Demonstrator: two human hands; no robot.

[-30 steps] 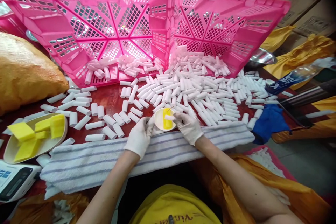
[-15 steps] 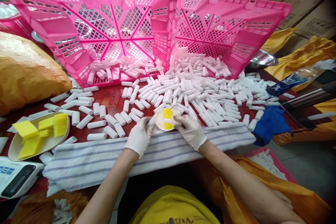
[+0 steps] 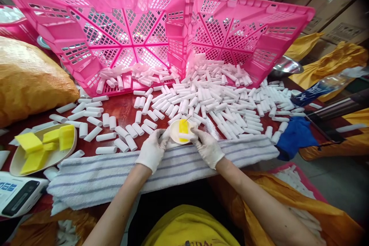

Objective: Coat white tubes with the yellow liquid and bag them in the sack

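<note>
Pinching a tube (image 3: 186,137), the right hand (image 3: 208,147) draws it toward the sponge's (image 3: 183,126) near end; left hand (image 3: 152,151) by the dish (image 3: 174,131), finger grip unclear

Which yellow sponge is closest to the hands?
The yellow sponge in the small white dish between left hand and right hand; the others lie in the larger oval dish.

The table (image 3: 118,106) looks glossy, the towel (image 3: 173,165) matt.
</note>
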